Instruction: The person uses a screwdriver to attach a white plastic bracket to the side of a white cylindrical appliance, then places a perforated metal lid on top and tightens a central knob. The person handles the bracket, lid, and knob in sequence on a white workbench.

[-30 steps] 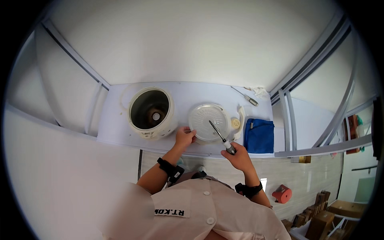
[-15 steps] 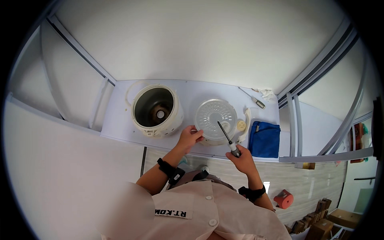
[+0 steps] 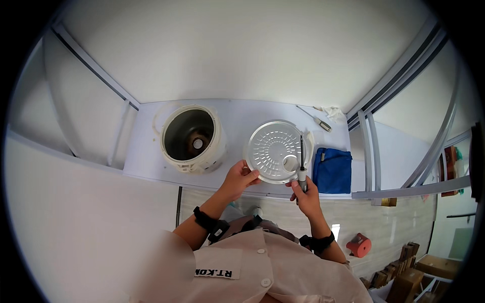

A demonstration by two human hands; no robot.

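Note:
A round, silvery perforated lid plate (image 3: 270, 146) with a hole near its right side is tilted up over the worktop. My left hand (image 3: 241, 181) pinches its lower left rim between thumb and fingers. My right hand (image 3: 307, 196) is closed around the grey-and-white handle of a screwdriver (image 3: 302, 164), whose dark shaft points away from me across the plate's right side. Its fingers are close to the plate's lower right rim; whether they touch it I cannot tell. To the left stands a cream rice cooker body (image 3: 216, 151), uncovered, with a dark inside. The plate hides most of what lies beneath it.
A folded blue cloth (image 3: 332, 172) lies right of my right hand. Behind it are a second screwdriver (image 3: 320, 122) and crumpled white material (image 3: 334, 113). Metal frame posts (image 3: 372, 151) border the white worktop (image 3: 237, 113). A red stool (image 3: 359, 245) and cardboard boxes (image 3: 404, 290) are on the floor.
The lid plate has come up toward me and shifted slightly right, covering a small yellowish part and much of a white curved piece. The screwdriver has swung from slanting left to nearly straight ahead.

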